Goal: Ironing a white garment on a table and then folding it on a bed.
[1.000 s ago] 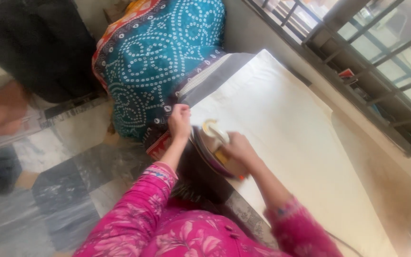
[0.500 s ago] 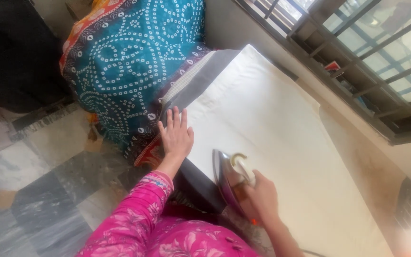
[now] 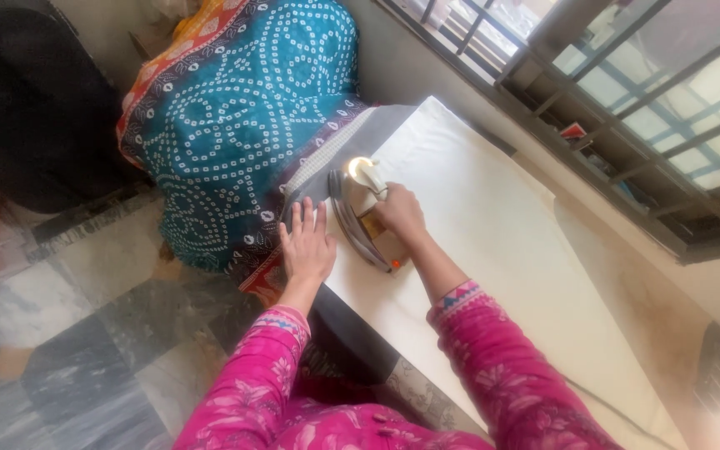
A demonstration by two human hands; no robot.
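Two hands share the work: my right hand (image 3: 399,212) has its fingers clenched round the handle of the iron (image 3: 364,215), which sits on the white cloth (image 3: 493,250) near its far left corner. My left hand (image 3: 306,246) lies flat, fingers released and spread, pinning the cloth's edge to the surface so it stays taut beside the teal dotted fabric (image 3: 243,125).

I am seeing just one possible package: a small red and white box (image 3: 574,131) lying on the window ledge behind the bars, too blurred to tell more.
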